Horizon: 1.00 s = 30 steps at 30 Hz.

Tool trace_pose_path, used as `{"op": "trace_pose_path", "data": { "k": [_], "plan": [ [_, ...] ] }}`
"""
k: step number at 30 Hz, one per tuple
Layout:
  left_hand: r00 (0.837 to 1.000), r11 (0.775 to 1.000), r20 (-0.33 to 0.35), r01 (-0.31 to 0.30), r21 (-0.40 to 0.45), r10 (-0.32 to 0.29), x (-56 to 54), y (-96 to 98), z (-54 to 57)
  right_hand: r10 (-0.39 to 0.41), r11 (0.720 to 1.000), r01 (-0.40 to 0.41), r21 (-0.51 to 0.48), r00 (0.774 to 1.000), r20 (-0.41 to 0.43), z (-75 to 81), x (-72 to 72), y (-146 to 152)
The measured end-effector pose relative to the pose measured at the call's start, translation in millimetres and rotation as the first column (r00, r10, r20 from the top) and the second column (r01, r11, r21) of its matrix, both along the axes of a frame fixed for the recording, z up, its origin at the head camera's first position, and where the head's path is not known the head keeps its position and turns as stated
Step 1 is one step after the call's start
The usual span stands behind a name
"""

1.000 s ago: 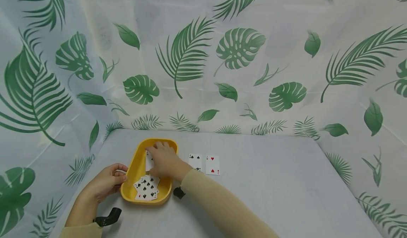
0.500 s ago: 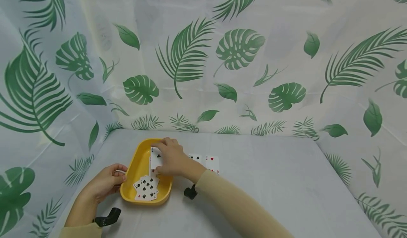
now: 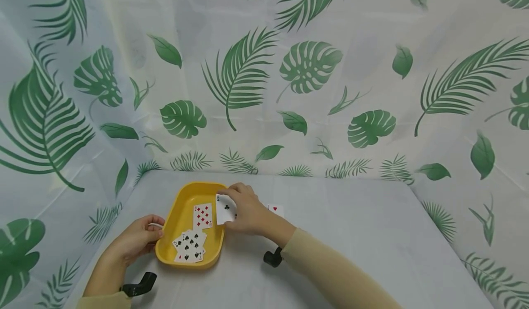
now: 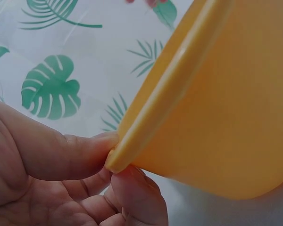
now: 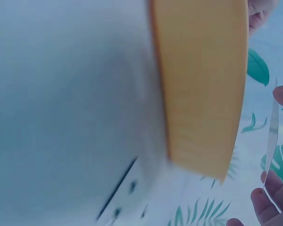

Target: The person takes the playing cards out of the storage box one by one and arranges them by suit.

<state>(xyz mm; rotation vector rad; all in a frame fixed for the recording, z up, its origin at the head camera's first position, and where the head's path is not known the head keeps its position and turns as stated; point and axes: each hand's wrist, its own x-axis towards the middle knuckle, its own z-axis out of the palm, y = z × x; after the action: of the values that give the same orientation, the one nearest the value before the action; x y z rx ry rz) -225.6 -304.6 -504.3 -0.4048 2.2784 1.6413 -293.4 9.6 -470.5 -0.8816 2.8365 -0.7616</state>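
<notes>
A yellow plastic tray (image 3: 180, 219) stands at the left, its rim (image 4: 165, 89) pinched between thumb and fingers of my left hand (image 3: 134, 239). Over the tray's right edge, my right hand (image 3: 249, 211) holds an ace of clubs (image 3: 225, 209) by its edges. In the right wrist view that playing card (image 5: 273, 136) appears nearly edge-on between thumb and fingers. Inside the tray lie a red diamonds card (image 3: 202, 216) and, nearer me, an overlapping pile of cards (image 3: 190, 246) topped by a seven of spades.
A two of hearts (image 3: 275, 209) lies face up right of the tray, partly behind my right hand. A card with black pips (image 5: 132, 188) shows in the right wrist view. Leaf-patterned fabric (image 3: 264, 98) rises behind the pale table (image 3: 351, 235).
My right hand has lifted the ace of clubs from the tray and moved right over its edge, uncovering the diamonds card. My left hand stays on the rim.
</notes>
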Motion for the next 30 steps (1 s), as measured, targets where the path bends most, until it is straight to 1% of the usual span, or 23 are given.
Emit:
{"op": "trace_pose_path", "data": {
  "k": [4,9,11,15,19,24,30],
  "plan": [
    [1.0,1.0,-0.006,0.001,0.003,-0.001,0.6,-0.7,0.2,-0.005,1.0,0.005,-0.01,1.0,-0.001,-8.6,-0.8,21],
    [1.0,1.0,-0.006,-0.003,-0.005,0.003,1.7,-1.3,2.2,0.015,0.999,-0.015,-0.041,1.0,-0.017,-19.5,-2.9,42],
    [1.0,1.0,-0.002,-0.003,-0.006,0.003,1.9,-1.2,2.8,0.019,0.998,-0.02,-0.061,1.0,-0.016,-21.5,-2.2,51],
    [1.0,1.0,0.002,-0.002,0.0,0.002,1.8,-0.3,3.0,0.009,0.996,-0.01,-0.084,1.0,-0.012,-26.8,-0.8,71],
    [1.0,1.0,0.002,-0.004,-0.004,0.004,1.3,0.3,2.8,-0.007,0.996,0.006,-0.085,1.0,-0.01,-33.0,-0.8,92],
    [1.0,1.0,0.001,-0.005,-0.009,0.005,0.7,0.6,2.4,-0.046,0.996,0.044,-0.082,0.999,-0.022,-37.8,-3.2,117],
    [1.0,1.0,0.006,-0.003,-0.002,0.003,1.2,1.9,3.5,-0.124,0.992,0.122,-0.043,0.992,-0.03,-46.2,-6.9,146]
  ]
}}
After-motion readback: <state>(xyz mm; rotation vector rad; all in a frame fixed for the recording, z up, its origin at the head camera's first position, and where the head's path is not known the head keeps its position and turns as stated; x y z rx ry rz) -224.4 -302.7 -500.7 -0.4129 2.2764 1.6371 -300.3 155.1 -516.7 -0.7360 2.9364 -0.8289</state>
